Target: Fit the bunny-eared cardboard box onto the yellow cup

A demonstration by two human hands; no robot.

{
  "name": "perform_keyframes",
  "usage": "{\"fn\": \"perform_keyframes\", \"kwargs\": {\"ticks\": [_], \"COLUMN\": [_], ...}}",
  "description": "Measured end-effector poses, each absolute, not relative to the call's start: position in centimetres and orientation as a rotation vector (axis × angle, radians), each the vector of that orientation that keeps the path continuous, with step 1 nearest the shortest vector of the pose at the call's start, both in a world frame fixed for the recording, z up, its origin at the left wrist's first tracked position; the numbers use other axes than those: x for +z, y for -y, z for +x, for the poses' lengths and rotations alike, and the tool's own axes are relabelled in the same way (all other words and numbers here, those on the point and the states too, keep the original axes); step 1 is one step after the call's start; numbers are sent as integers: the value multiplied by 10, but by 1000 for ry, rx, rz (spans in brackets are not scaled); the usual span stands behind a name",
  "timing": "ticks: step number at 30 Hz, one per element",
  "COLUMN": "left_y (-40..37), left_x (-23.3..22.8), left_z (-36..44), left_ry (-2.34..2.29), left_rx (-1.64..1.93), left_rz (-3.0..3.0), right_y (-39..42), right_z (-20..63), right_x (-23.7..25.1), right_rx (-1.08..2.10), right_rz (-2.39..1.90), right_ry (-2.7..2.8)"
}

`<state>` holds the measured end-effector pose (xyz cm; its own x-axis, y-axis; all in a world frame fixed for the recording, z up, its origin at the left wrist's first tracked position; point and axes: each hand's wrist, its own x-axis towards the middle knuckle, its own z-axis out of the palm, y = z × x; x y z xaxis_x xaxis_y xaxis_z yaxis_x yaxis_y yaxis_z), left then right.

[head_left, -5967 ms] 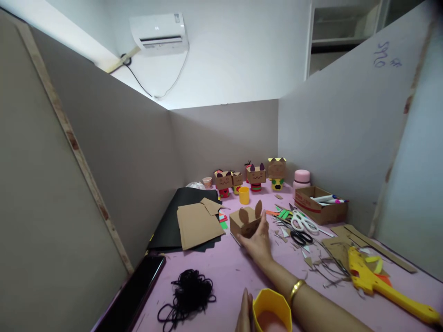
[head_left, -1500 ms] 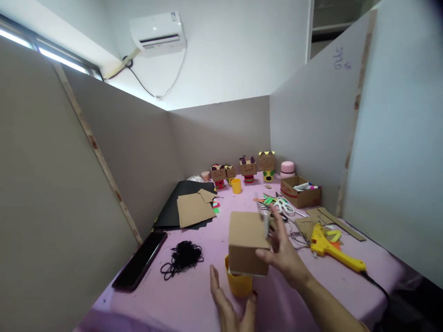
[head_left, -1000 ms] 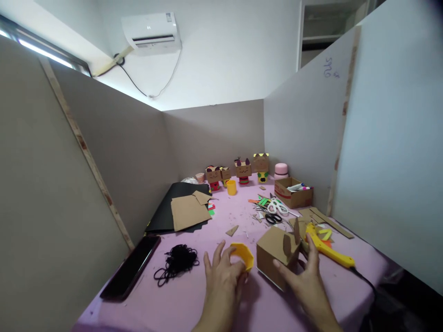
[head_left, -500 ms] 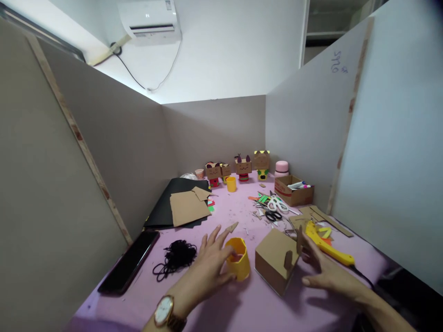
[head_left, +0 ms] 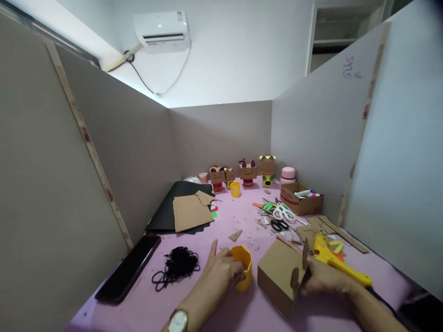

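Note:
My left hand (head_left: 223,269), with a watch on its wrist, is closed on the near-left side of a yellow paper tube (head_left: 245,272). Its fingers curl at the rim, while the index finger points away; the tube stands upright on the table. To the right, my right hand (head_left: 320,276) grips a brown cardboard box (head_left: 277,269) from its right side, fingers along the far edge and thumb low. Two rounded, ear-like cardboard tabs (head_left: 295,278) stick out from that side of the box. Part of the right hand is hidden behind the box.
Black cord (head_left: 180,263) and a phone (head_left: 128,269) lie left. A yellow hot glue gun (head_left: 341,265) rests right, near white-handled scissors (head_left: 284,213) and paper scraps. Cardboard sheets (head_left: 192,214) lie on black paper. Several cardboard figures (head_left: 248,171) stand behind, beside a box of markers (head_left: 299,200).
My right hand has moved in from beside the cardboard box and taken hold of it. My left fingers have curled tighter at the yellow tube. The whole view has shifted slightly.

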<state>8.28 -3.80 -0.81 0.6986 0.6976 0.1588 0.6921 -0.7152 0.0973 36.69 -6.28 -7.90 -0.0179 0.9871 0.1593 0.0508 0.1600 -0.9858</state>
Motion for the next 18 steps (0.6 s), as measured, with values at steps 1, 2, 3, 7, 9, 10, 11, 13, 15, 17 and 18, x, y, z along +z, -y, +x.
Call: {"fn": "perform_keyframes", "kwargs": {"ticks": [1,2,3,7,9,10,11,13,15,17,18], "left_y": [38,38,38,43,49,52,56,62,67,72,74], "left_x": [-8,-7,-7,-5,-6,-9,-13,-24,-36,-42,-41], "left_z": [86,89,92,96,91,86,81,69,59,54,54], "left_ry": [-1187,-1203,-1220,-1222,-1200,-1197,-1195,-1195,-1194,-1204,-1196], "left_rx": [273,267,270,348,416,460,523,693,863,967,1009], "left_rz": [2871,2871,2866,2815,2781,2759,2731,2631,2459,2237,2118], "right_y": [64,66,68,76,81,83,85,90,92,91,89], "right_z": [364,360,356,349,352,355,358,362,360,348,338], "right_x": [-78,-77,-75,-73,-76,-77,-78,-75,-65,-50,-41], "right_rx": [1128,1204,1272,1417,1357,1306,1249,1154,1100,1069,1064], "right_rz": [-1099,-1070,-1035,-912,-942,-975,-1007,-1042,-1026,-985,-962], "right_ry": [1344,1360,1364,1351,1326,1300,1269,1212,1191,1191,1199]}}
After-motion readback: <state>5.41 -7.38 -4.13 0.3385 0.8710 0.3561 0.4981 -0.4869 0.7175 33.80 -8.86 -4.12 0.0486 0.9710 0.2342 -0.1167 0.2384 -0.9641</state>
